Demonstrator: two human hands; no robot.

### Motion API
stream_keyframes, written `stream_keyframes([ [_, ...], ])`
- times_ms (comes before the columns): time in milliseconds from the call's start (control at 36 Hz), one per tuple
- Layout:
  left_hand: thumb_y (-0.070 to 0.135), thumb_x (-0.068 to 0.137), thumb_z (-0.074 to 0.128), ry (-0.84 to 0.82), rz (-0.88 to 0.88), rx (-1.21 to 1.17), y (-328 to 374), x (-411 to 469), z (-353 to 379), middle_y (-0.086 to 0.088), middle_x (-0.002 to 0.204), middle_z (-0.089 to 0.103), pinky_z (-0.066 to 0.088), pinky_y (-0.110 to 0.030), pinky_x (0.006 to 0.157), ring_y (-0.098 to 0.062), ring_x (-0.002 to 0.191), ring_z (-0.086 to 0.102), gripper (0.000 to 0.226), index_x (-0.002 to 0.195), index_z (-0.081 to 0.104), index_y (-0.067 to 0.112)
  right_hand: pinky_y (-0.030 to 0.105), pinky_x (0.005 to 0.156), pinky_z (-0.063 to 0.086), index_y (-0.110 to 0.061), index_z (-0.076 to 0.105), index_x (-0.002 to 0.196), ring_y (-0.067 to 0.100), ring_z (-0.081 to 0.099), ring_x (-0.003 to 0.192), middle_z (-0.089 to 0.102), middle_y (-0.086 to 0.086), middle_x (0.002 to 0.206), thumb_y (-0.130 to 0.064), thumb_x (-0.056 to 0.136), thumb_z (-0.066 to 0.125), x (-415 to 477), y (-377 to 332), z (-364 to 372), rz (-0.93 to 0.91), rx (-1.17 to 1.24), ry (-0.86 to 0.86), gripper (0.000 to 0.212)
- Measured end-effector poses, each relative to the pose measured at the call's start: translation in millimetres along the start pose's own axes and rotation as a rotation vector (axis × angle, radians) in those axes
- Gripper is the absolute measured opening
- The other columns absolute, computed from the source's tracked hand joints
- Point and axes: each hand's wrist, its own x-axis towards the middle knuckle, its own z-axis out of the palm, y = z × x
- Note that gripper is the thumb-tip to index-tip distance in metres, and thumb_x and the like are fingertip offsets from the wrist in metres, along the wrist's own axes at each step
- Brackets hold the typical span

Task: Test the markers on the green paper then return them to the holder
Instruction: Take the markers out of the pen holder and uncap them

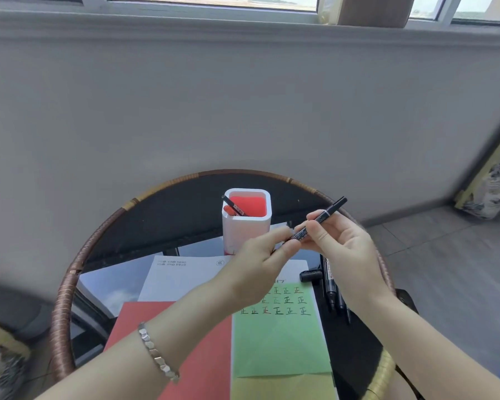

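While left grip pinches, right grip holds marker.

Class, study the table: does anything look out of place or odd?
A loose black cap lies on the table right of the white paper, off any marker. Black markers lie beside it, outside the holder. Nothing spilled.

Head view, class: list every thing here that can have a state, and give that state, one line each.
Black marker: held up by both hands; near end hidden.
Left hand: pinches the marker's near end.
Right hand: grips the marker's middle.
Holder: upright, two markers leaning inside.
Green paper: flat, rows of marks written on it.
Loose cap: lying beside the paper.
Markers on table: lying right of the paper.
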Motion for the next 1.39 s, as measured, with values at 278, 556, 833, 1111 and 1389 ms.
stream_keyframes([
  [278,0.016,0.096,0.029,0.218,-0.201,0.245,-8,2,-4,0.004,0.067,0.040,0.036,-0.029,0.056,-0.019,0.065,0.044,0.005,0.093,0.033,0.018,0.027,0.069,0.048,-0.013,0.029,0.134,0.010,0.058,0.070,0.062,-0.001,0.078,-0.021,0.090,0.055,43,15,-26,0.175,-0.346,0.256,0.052],
  [556,0.017,0.098,0.037,0.149,-0.277,0.406,-34,-8,-4,-0.009,0.088,0.056,0.040,-0.029,0.055,-0.024,0.069,0.053,0.009,0.097,0.029,0.013,0.027,0.048,0.031,-0.015,0.047,0.111,0.012,0.046,0.061,0.045,-0.006,0.068,-0.032,0.092,0.049,64,74,-24,0.242,-1.135,-0.131,0.026],
  [833,0.025,0.096,0.044,0.088,-0.286,0.605,-40,21,32,-0.008,0.104,0.056,0.042,-0.033,0.073,-0.026,0.091,0.053,0.019,0.102,0.052,0.009,0.027,0.053,0.035,-0.015,0.059,0.107,0.016,0.049,0.079,0.054,0.000,0.089,-0.029,0.092,0.049,65,72,-43,0.156,-1.321,-0.220,0.023],
  [1111,0.032,0.094,0.047,0.013,-0.212,0.664,-50,36,47,-0.006,0.113,0.052,0.042,-0.032,0.078,-0.026,0.100,0.052,0.030,0.116,0.057,0.015,0.029,0.072,0.043,-0.016,0.063,0.101,0.015,0.053,0.089,0.062,0.001,0.093,-0.021,0.090,0.050,55,30,-27,-0.057,-1.133,-0.174,0.017],
  [1389,0.023,0.091,0.046,0.291,-0.209,0.481,-42,-11,-27,0.011,0.094,0.055,0.046,-0.030,0.076,-0.007,0.084,0.054,0.018,0.104,0.059,0.025,0.027,0.068,0.035,-0.020,0.059,0.107,0.016,0.047,0.084,0.050,-0.004,0.087,-0.035,0.087,0.055,68,1,60,-0.324,-1.127,-0.381,0.025],
])
